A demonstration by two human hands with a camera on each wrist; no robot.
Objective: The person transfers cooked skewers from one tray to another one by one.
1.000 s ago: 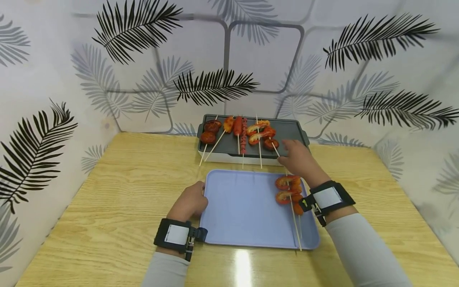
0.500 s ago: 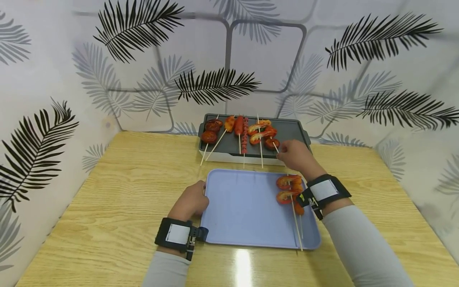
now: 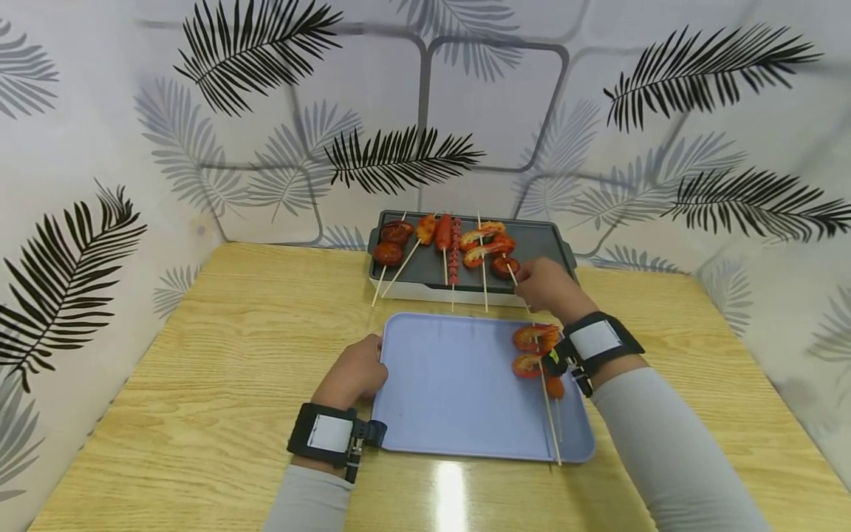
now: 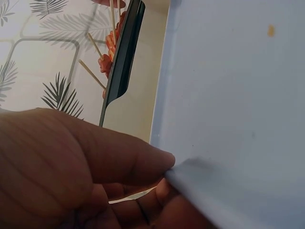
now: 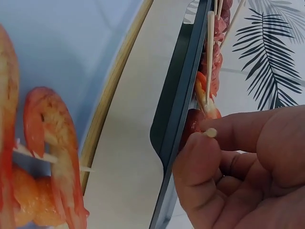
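My left hand (image 3: 352,373) grips the left rim of a pale blue tray (image 3: 439,391), thumb on top and fingers curled below, as the left wrist view shows. Beyond the tray stands a dark grill pan (image 3: 538,238) with a white base. At its right part, my right hand (image 3: 548,288) pinches the wooden stick of a skewer (image 3: 507,267) bearing a round, brownish-red piece. In the right wrist view the cut end of that stick (image 5: 210,132) pokes out between thumb and forefinger. The round piece is still over the pan, beside the shrimp skewer (image 3: 490,247).
Several other skewers lie on the pan, among them a red sausage (image 3: 443,232) and two round brown pieces (image 3: 388,253). On the tray's right side lie a shrimp skewer (image 3: 528,366) and an orange one (image 3: 555,387). A wooden table (image 3: 233,355) carries everything; a leaf-patterned wall covering stands behind.
My right hand has closed its spread fingers onto the skewer's stick at the pan and shifted slightly since. The left hand keeps its hold on the tray.
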